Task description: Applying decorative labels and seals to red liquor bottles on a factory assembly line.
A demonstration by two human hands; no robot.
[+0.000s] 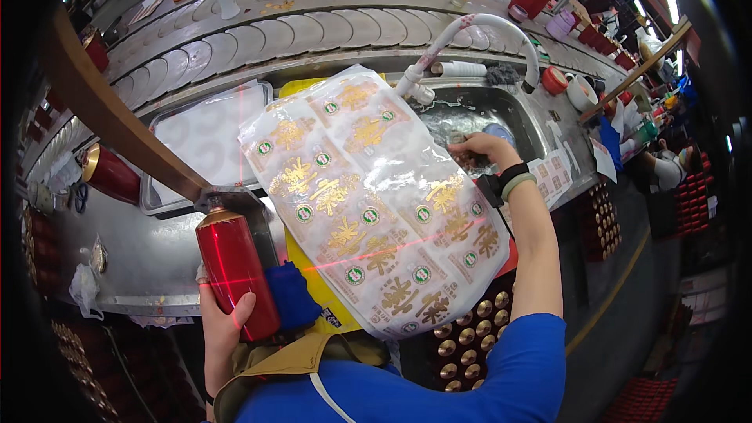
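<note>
My left hand is wrapped round the lower part of a glossy red bottle with a gold shoulder. The bottle's top meets a dark bracket at the end of a curved wooden bar. At the right, my right hand reaches over the metal sink, its fingers curled down near the water. What those fingers hold, if anything, is hidden. Between my arms lies a large sheet of clear film printed with gold characters and green round marks. A blue cloth sits beside the bottle.
A white faucet arches over the sink. Behind runs a conveyor of overlapping plates. A metal tray with white sheets stands at the left, near another red bottle. Several gold-capped bottles stand below the table edge.
</note>
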